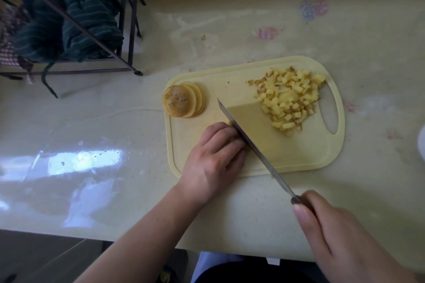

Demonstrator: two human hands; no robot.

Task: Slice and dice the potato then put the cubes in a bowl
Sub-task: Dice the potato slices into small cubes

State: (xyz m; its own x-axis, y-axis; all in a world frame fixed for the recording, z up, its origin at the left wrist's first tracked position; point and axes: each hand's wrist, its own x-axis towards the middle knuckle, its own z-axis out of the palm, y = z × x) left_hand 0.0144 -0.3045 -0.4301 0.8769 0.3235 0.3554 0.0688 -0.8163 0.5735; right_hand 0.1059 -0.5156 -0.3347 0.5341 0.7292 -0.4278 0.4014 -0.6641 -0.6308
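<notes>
I count one cutting board (299, 158) under my left hand (215, 156), and one knife (250, 135) gripped in my right hand (340, 236). Beyond my left hand sits one stack of potato slices (182, 101); about four rounds show, though I cannot tell exactly. Ahead of my right hand lies one heap of potato cubes (289, 99), too many to count. Far off to the left of my left hand stands one dark rack (128, 37) holding two green cloths (69, 23).

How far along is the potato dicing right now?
Roughly midway. Done: a pile of cubes on the cutting board. In hand: the left hand steadies potato while the right hand works the knife. Left: the stacked slices, then bowling the cubes.
</notes>
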